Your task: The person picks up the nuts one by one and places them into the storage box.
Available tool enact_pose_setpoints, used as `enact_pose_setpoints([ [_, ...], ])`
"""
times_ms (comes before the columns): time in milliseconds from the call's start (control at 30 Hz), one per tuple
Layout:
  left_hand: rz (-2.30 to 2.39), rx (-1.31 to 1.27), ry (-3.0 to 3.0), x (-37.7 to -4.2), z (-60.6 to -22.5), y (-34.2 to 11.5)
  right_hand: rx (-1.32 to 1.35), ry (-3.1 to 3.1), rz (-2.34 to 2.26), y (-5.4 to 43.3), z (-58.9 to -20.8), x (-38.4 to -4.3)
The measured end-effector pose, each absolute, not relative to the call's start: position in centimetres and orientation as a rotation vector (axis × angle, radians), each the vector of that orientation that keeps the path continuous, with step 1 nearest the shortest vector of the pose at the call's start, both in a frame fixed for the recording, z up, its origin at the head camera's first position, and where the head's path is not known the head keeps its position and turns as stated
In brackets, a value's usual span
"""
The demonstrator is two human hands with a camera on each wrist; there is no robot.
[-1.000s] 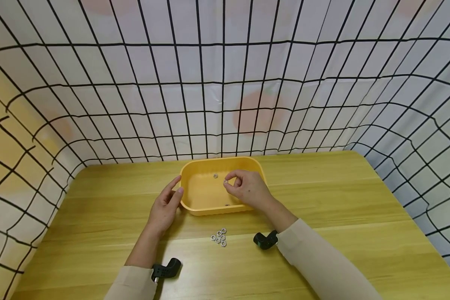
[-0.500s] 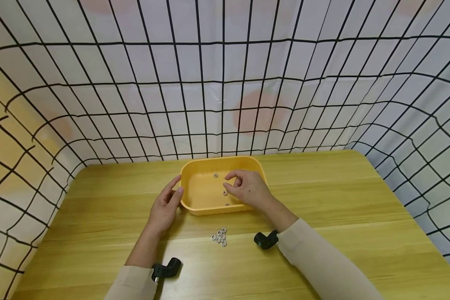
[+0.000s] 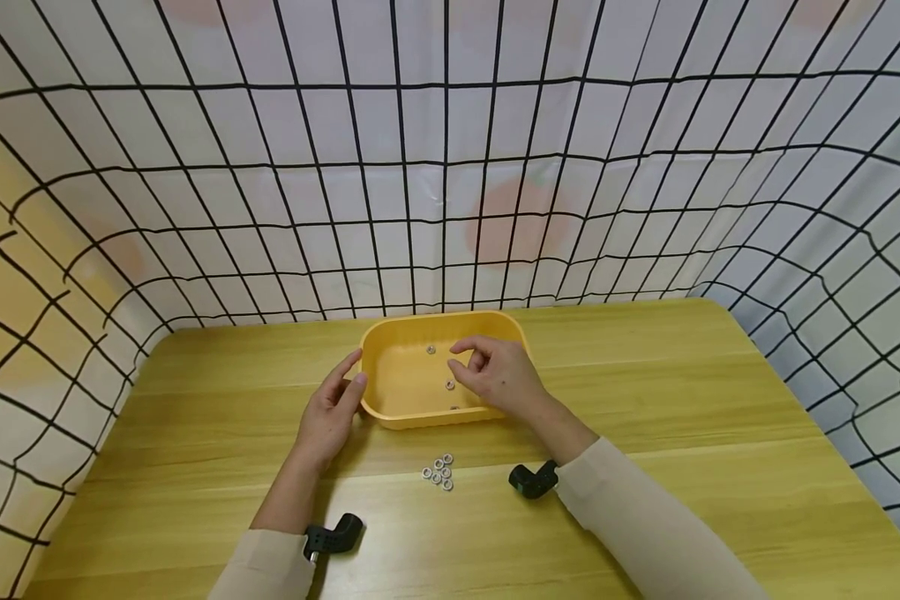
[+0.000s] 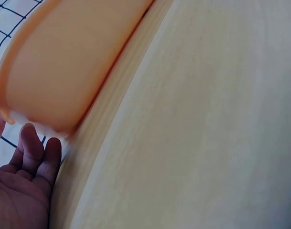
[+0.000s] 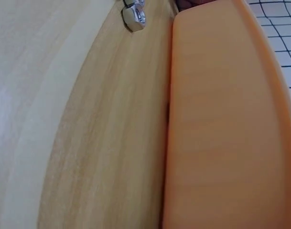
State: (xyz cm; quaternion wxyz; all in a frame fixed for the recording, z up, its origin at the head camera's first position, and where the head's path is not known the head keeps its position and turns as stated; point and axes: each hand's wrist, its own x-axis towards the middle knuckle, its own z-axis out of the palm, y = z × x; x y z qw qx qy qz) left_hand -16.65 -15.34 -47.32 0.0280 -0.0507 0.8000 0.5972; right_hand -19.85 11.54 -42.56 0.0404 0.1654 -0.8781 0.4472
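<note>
A yellow plastic tray [image 3: 405, 392] stands near the table's back edge. Its left end is touched by my left hand [image 3: 330, 421], thumb and fingers spread against the rim; in the left wrist view, that hand's fingers [image 4: 33, 150] are loosely bent beside the tray wall. Above the tray's right half is my right hand [image 3: 498, 379], thumb and forefinger apart with nothing between them. Inside the tray lie a metal nut [image 3: 450, 385] just below those fingertips, another nut [image 3: 431, 350] farther back, and a third, partly hidden by the front wall. The right hand is outside its wrist view.
Several loose nuts [image 3: 438, 472] lie clustered on the wooden table [image 3: 645, 400] in front of the tray; a shiny hex nut [image 5: 134, 18] shows in the right wrist view. Behind the table rises a black wire grid [image 3: 446, 225] before a pale sheet.
My right thumb and forefinger have parted and let go of a nut, which now lies on the tray floor below them. The left hand stays at the tray's left end.
</note>
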Motion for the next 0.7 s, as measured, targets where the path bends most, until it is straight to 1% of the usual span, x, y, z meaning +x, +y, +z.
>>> enact_pose_setpoints([
  [233,1.828,-0.16,2.471,-16.7,-47.4,-15.5,0.551,-2.608,1.344,11.9,-42.0,-18.6],
  [467,1.822,-0.162,2.474,-16.8,-47.4,-15.8,0.546,-2.626,1.481,11.7,-42.0,-16.3],
  [700,1.841,-0.133,2.462,-16.9,-47.4,-15.7,0.669,-2.657,1.581,11.7,-42.3,-13.7],
])
